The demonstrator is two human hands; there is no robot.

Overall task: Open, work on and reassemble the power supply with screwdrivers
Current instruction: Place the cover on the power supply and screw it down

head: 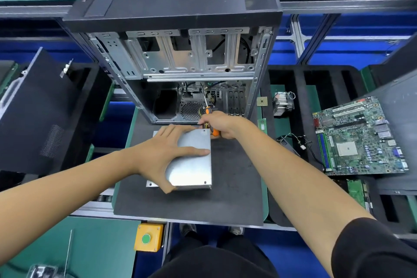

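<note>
The power supply, a flat box of dull silver sheet metal with small screws at its corners, is laid on a dark grey mat in the middle of the bench. It is pressed down by the left hand, whose fingers are spread straight across the lid while the thumb is set against the near left corner. Just beyond the far right corner of the box, the orange and black handle of a screwdriver is gripped by the right hand with fingers curled round it; the thin shaft is pointed up and away, toward the open computer case. The case, of black plastic over bare perforated steel, is stood directly behind the box. A green motherboard is seen at the right on black foam trays, with a finned heatsink near it. A black side panel is leaned at the left. A yellow box with a green button is mounted below the bench edge
</note>
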